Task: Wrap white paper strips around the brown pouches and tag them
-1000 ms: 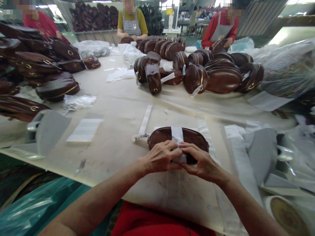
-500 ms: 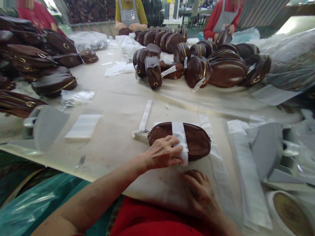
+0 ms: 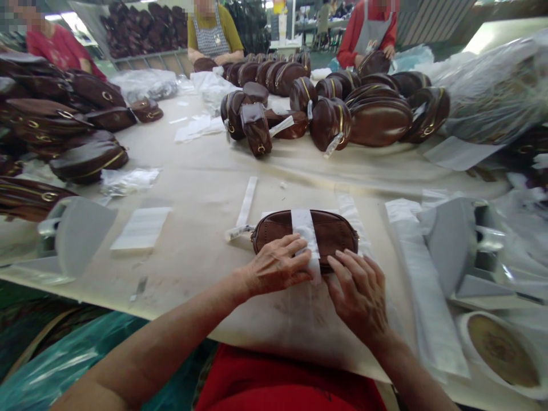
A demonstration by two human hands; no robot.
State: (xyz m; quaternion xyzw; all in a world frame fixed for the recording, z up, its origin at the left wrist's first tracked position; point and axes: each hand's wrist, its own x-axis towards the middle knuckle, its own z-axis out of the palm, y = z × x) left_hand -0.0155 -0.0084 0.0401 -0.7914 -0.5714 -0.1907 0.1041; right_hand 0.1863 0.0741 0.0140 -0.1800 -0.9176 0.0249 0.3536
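A dark brown oval bag [image 3: 336, 231] lies on the pale table in front of me. A white paper strip [image 3: 303, 224] runs across its middle and hangs over the near edge. My left hand [image 3: 278, 262] rests on the strip and the bag's near left part, its fingers bent and pressed together on the strip. My right hand [image 3: 359, 288] touches the bag's near right edge with its fingers apart. Left of the bag lies a small plastic-wrapped end piece [image 3: 237, 232].
Brown bags [image 3: 379, 120] stand in rows across the back, with more piled at the left. Grey tape dispensers [image 3: 449, 245] flank the work area. Paper sheets [image 3: 141, 228] lie left, a round tub [image 3: 500, 351] near right. Several people work beyond the table.
My right hand has moved up from the table's near edge onto the bag's near right edge. My left hand stays on the strip. The whole view has shifted slightly.
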